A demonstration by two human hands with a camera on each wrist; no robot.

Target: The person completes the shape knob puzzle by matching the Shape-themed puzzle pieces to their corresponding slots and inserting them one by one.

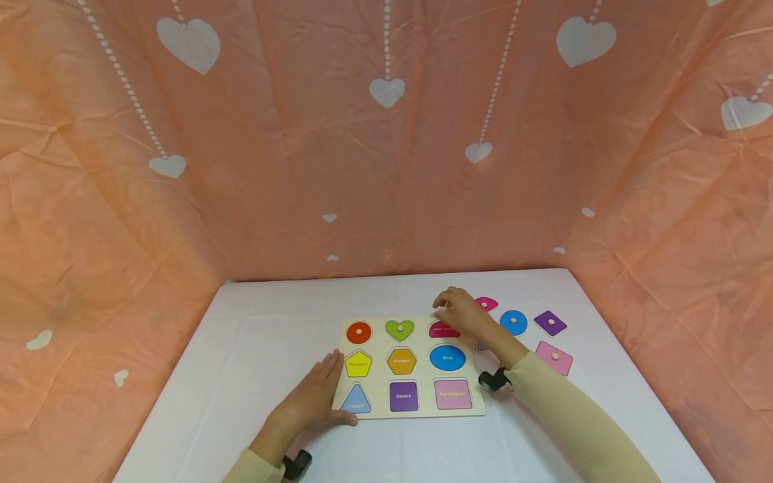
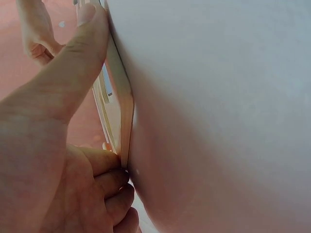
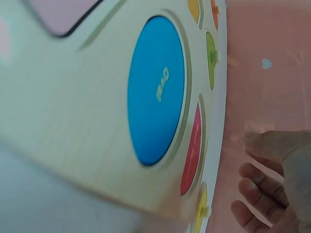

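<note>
A pale wooden shape puzzle board (image 1: 377,343) lies on the table. My left hand (image 1: 314,392) rests against its near left corner, fairly straight fingers along the left edge and thumb at the front edge. In the head view, my right hand (image 1: 461,312) hovers over the far right corner with bent fingers; the right wrist view shows nothing held in its loose fingers (image 3: 262,194). Beneath it, a yellow knobbed piece (image 3: 200,211) lies just beyond the board. A red circle (image 1: 359,333) and a green heart (image 1: 400,329), both knobbed, sit in the board's back row.
Right of the board lie a pink piece (image 1: 488,304), a blue rounded piece (image 1: 513,323), a purple piece (image 1: 550,323) and a pink rectangle (image 1: 561,359), with another partly hidden by the right arm. A white cloth (image 1: 272,315) covers the table; peach curtains (image 1: 386,168) surround it.
</note>
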